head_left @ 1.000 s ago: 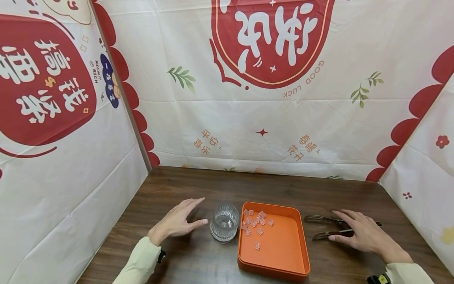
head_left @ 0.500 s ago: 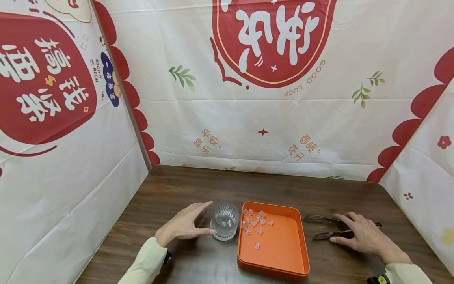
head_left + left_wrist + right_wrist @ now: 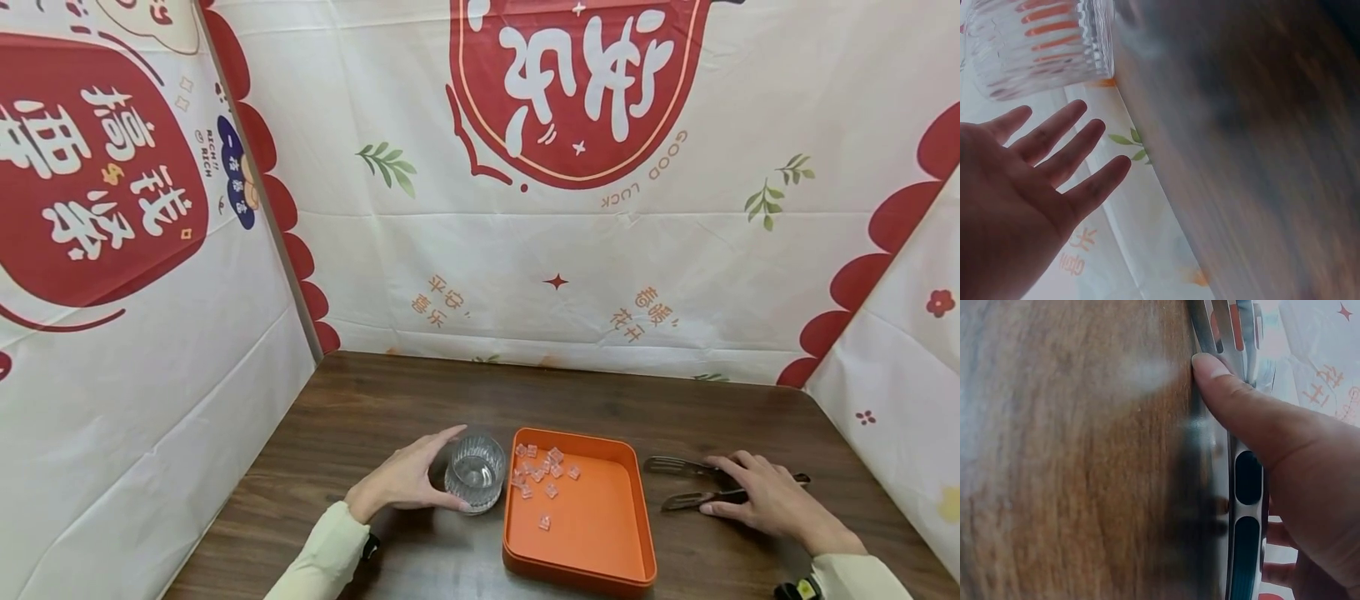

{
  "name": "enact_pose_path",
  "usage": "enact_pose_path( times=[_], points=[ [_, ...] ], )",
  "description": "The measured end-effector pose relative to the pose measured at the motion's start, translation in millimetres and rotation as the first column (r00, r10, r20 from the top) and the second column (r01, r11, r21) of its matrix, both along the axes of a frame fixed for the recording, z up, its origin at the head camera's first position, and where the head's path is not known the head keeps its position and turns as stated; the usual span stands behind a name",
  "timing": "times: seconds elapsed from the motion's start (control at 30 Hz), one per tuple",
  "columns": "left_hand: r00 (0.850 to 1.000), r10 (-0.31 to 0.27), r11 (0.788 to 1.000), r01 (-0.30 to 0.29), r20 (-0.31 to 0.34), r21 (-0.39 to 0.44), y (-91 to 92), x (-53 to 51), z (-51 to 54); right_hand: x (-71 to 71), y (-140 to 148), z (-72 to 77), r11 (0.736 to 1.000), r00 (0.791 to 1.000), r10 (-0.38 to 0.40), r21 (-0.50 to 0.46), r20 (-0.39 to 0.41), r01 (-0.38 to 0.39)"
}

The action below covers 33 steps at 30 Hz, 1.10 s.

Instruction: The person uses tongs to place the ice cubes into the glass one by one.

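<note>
A clear ribbed glass (image 3: 475, 475) (image 3: 1041, 50) stands left of an orange tray (image 3: 588, 537) holding several small clear cubes (image 3: 544, 522). My left hand (image 3: 405, 479) (image 3: 1019, 178) is beside the glass with fingers spread, thumb at its near left side and index finger by its far left rim; the left wrist view shows a gap between the fingers and the glass. Right of the tray, my right hand (image 3: 772, 497) (image 3: 1300, 456) holds the tongs (image 3: 682, 502) (image 3: 1255, 510) across both arms, thumb against the near one. Their tips are apart and point left, toward the tray.
The dark wooden table (image 3: 420, 387) is bordered by printed white cloth at the back (image 3: 495, 250), left (image 3: 225, 350) and right. The tray's raised rim separates the glass from the tongs.
My left hand has moved right, up to the glass. My right hand and the tongs have stayed nearly still; the tray and cubes have not visibly moved.
</note>
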<state>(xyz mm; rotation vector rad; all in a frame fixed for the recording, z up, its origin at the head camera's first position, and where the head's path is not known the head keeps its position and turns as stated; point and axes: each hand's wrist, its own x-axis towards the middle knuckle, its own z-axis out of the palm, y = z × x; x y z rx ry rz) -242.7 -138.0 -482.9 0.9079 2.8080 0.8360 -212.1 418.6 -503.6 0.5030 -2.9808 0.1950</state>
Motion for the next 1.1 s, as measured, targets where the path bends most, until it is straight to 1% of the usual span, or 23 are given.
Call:
enact_pose_path(
  times=[0.2,0.37,0.5,0.67,0.9,1.1],
  points=[
    [1.000,-0.017,1.000,0.017,-0.019,0.014,5.8,-1.8,-2.5,-2.3,1.8,-0.9,1.000,0.999,0.025,0.001,-0.020,-0.025],
    [0.999,-0.012,1.000,0.013,-0.036,0.021,8.9,-2.8,-4.7,-2.9,2.6,-0.6,0.999,0.999,0.041,0.001,-0.027,-0.041],
    [0.999,-0.005,1.000,0.006,-0.031,0.020,10.6,-3.1,-6.1,-3.1,2.9,0.4,0.999,0.999,0.043,0.011,-0.022,-0.042],
    [0.999,0.016,1.000,-0.016,-0.038,0.017,13.3,-3.0,-6.1,-3.4,3.6,1.2,0.999,0.999,0.035,0.020,-0.010,-0.034],
    [0.995,0.063,0.998,-0.063,-0.080,0.002,17.7,-1.0,-6.1,-3.6,3.4,2.3,1.000,1.000,0.017,0.018,0.013,-0.017],
    [0.991,0.088,0.996,-0.088,-0.101,-0.002,21.7,-0.6,-7.0,-3.7,3.5,3.0,1.000,1.000,0.018,0.010,0.019,-0.018]
  ],
)
